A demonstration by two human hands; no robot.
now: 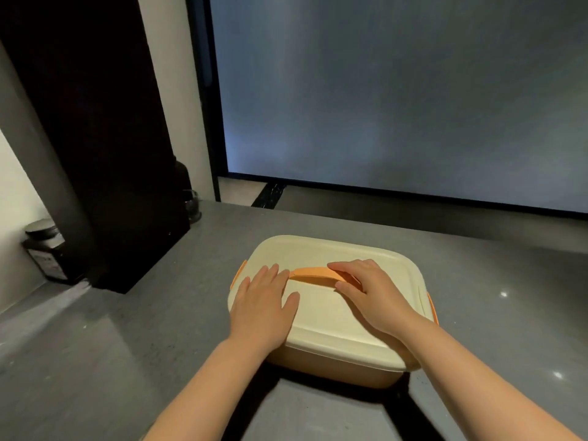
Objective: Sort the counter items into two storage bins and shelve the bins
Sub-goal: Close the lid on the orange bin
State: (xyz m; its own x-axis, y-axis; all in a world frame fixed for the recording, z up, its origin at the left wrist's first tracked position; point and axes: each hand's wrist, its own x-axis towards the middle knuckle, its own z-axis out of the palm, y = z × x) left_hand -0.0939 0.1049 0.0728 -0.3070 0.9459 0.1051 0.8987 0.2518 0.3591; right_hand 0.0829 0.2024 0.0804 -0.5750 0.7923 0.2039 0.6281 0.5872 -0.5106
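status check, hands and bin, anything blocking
Left hand flat on cream lid. Right hand at orange handle, grip unclear. Bin lidded on counter. Dark jar far left, nothing blocking.

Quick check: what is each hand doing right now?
Left hand: open, flat on the bin lid.
Right hand: fingers curled at the orange handle; grip cannot be told.

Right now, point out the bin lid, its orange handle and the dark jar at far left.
bin lid [321, 316]: head view, flat cream top.
orange handle [313, 272]: head view, exposed middle strip.
dark jar [47, 249]: head view, its front.
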